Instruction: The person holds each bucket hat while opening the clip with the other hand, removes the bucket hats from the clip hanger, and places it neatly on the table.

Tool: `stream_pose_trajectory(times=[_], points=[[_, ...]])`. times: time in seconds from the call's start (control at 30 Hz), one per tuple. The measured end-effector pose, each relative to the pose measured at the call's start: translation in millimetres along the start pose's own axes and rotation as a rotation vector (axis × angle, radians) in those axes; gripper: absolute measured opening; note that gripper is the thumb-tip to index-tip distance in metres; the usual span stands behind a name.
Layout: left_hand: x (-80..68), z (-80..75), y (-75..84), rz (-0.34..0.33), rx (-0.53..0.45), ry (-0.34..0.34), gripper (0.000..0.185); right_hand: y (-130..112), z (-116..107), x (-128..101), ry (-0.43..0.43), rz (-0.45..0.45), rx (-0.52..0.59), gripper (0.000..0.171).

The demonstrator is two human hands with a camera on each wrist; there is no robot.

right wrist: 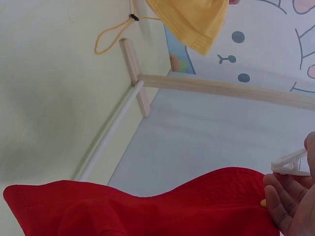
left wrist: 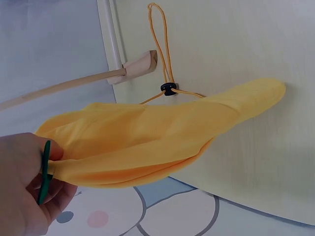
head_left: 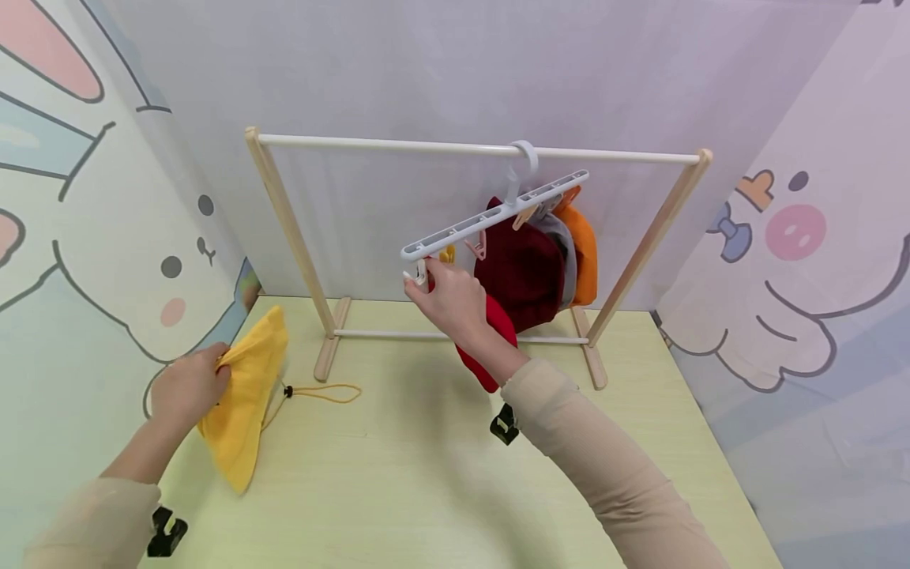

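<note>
head view looks down over the desk [head_left: 426,474]; both wrist views sit close, sharing the yellow hat [left wrist: 157,137].

A wooden rack [head_left: 298,237] with a white top rail [head_left: 398,145] stands at the back of the pale bench [head_left: 398,474]. A dark red hat [head_left: 522,273], a grey one [head_left: 566,249] and an orange one [head_left: 584,253] hang side by side. Cartoon-printed panels [head_left: 107,197] surround the bench.

left hand [head_left: 188,387] pinching, right hand [head_left: 448,299] raised, pinching
</note>
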State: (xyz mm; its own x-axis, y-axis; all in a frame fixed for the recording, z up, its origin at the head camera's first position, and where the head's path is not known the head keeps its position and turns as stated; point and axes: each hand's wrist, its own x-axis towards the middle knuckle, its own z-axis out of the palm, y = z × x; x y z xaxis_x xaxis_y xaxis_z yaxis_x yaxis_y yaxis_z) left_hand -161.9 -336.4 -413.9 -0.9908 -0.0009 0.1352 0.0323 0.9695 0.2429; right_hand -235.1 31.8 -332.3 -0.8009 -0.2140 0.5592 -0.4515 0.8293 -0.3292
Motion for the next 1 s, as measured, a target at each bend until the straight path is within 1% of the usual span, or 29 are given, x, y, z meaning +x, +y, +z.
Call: stream_pose_trajectory(times=[0.1, 0.2, 0.4, 0.5, 0.6, 0.73, 0.87, 1.0], points=[[1.5, -0.3, -6.0, -0.028, 0.003, -0.034, 0.022, 0.3, 0.1, -0.3, 0.003, -0.003, 0.000, 0.023], [2.6, -0.6, -12.1, -0.053, 0.006, -0.050, 0.024, 0.6, 0.2, -0.5, 0.003, -0.005, -0.003, 0.023], [4.7, -3.4, -23.9, -0.072, 0.023, -0.067, 0.027, 0.5, 0.3, -0.4, -0.001, -0.005, -0.007, 0.023], [5.8, -3.7, -27.1, -0.082, 0.038, -0.067, 0.027, 0.7, 0.8, -0.3, -0.001, -0.003, -0.007, 0.023], [5.7, -3.1, -27.3, -0.085, 0.053, -0.076, 0.027, 1.0, 1.0, -0.4, -0.002, -0.003, -0.007, 0.023], [4.2, 1.1, -24.4, -0.069, 0.062, -0.065, 0.024, 0.7, 0.7, -0.3, 0.000, -0.008, -0.004, 0.023], [4.2, 10.4, -19.7, -0.029, 0.071, -0.036, 0.017, 1.2, 1.5, 0.1, 0.006, -0.009, -0.003, 0.023], [5.5, 19.6, -15.1, -0.011, 0.059, -0.032, 0.017, 1.4, 1.7, 0.3, 0.004, -0.008, -0.002, 0.023]])
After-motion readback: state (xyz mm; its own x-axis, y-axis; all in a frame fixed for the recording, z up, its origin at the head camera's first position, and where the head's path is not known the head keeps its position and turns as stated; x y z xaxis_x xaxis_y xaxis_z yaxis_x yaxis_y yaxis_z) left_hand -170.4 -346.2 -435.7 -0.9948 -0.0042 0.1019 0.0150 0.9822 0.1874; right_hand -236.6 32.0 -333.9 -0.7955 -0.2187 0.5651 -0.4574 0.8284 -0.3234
